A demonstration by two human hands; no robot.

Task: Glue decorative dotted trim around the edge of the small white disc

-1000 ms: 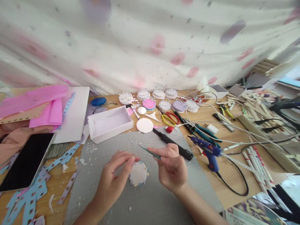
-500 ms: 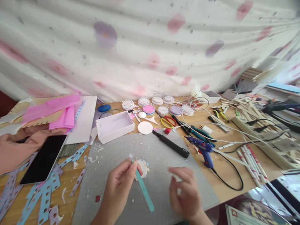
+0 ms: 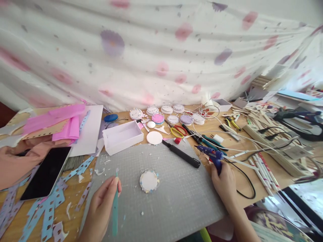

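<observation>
My left hand (image 3: 104,198) pinches slim teal tweezers (image 3: 115,215) between thumb and fingers, over the left part of the grey cutting mat (image 3: 174,208). A small pale piece shows at their upper tip, too small to name. My right hand (image 3: 224,181) is wrapped round the handle of a blue hot glue gun (image 3: 210,153) at the mat's right edge, its nozzle pointing left. A white glue stick (image 3: 239,162) sticks out of its back. Between my hands, a round white disc with a scalloped, pastel-trimmed edge (image 3: 149,180) lies flat on the mat, untouched.
A black box cutter (image 3: 181,154), a plain white disc (image 3: 154,137) and a white box (image 3: 123,137) lie farther back. Behind them stand several trimmed discs (image 3: 158,118). At left are a phone (image 3: 46,173) and punched paper strips (image 3: 50,208); at right, a power strip (image 3: 280,151) and cables.
My right hand has moved right from over the mat and closed round the glue gun. My left hand, with the tweezers, has moved left off the trimmed disc, which now lies fully visible.
</observation>
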